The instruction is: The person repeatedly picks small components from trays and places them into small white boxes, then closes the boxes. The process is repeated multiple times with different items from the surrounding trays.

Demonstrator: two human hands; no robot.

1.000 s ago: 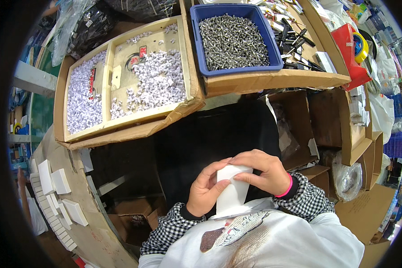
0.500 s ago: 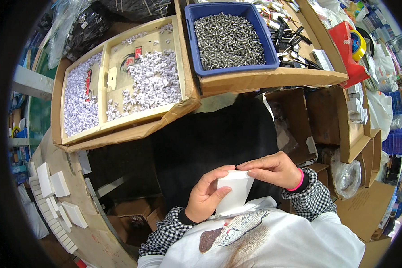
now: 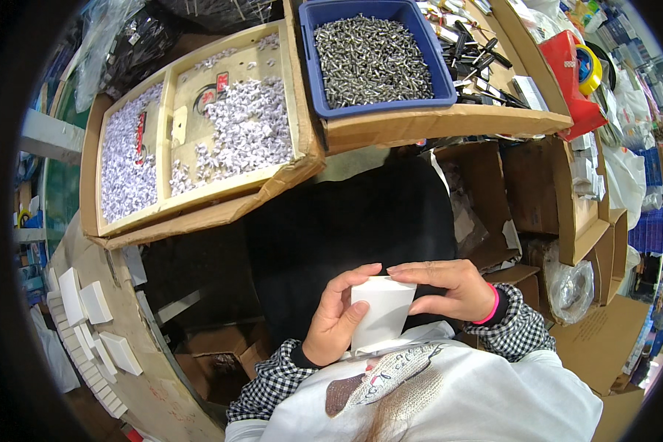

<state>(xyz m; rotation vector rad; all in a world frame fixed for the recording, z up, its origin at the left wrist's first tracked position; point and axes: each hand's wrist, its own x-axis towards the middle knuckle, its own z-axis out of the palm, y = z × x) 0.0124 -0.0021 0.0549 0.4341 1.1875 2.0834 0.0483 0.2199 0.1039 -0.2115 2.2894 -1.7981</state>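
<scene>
Both hands at the lap, well below the blue bin of screws [image 3: 375, 55]. Left hand [image 3: 339, 317] and right hand [image 3: 449, 289] pinch a small white box [image 3: 379, 313]. Since a second ago the box sits squarer, its flap pressed down; folding looks nearly done.

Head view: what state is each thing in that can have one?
Small white cardboard box: held upright in both hands at the chest, top being closed.
Left hand: grip on the box's left side.
Right hand: fingers across the box's top edge.
Blue plastic bin: open, full of metal screws.
Brown cardboard tray: open, two compartments holding small white pieces.
Flat white boxes: closed, lined up on the left.
</scene>
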